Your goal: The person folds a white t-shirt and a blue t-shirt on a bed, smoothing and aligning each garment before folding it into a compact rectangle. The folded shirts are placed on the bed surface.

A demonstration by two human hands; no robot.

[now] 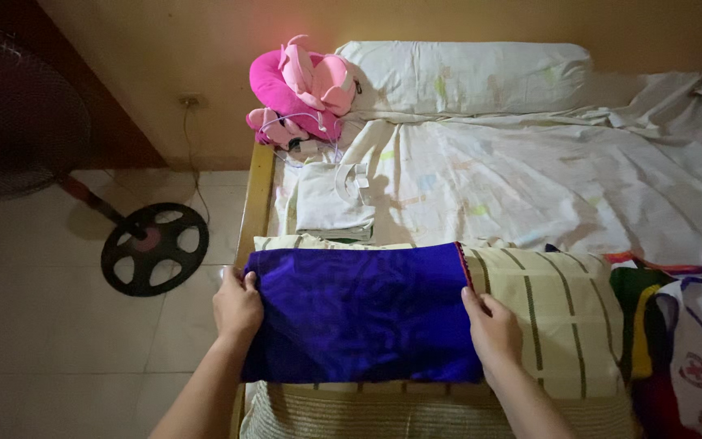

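Our left hand grips the left edge of a folded blue cloth, fingers curled over it, while our right hand clasps the right edge, thumb on top. Between both hands the cloth lies flat on a striped cushion at the near end of the bed. Beyond our left hand we see a folded white garment, and farther off a pink plush toy beside a pillow. Right of our right hand lies a heap of coloured clothes. Left of our left hand, a fan base stands on the tiled floor.
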